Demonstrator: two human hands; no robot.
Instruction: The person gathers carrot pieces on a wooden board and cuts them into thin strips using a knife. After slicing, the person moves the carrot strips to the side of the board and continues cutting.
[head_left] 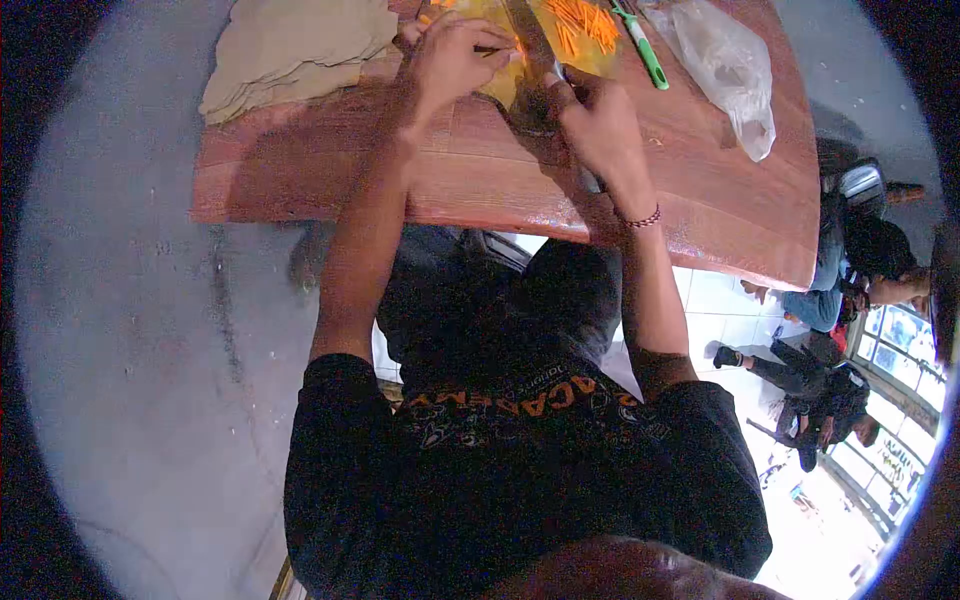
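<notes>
My right hand (605,115) is wrapped round the handle of a knife (530,35), whose dark blade points away from me over a yellowish cutting board (515,95). Just left of the blade, my left hand (455,60) has its fingers pinched together at a small orange piece of carrot (518,46), mostly hidden by the fingertips. A pile of thin carrot strips (582,25) lies on the board to the right of the blade. More orange bits show beyond my left hand, at the top edge of the view.
A green-and-white peeler (646,50) lies right of the board, beside a crumpled clear plastic bag (735,75). Brown sheets (300,55) cover the left of the wooden table (480,185). Other people (825,400) are in the background at right.
</notes>
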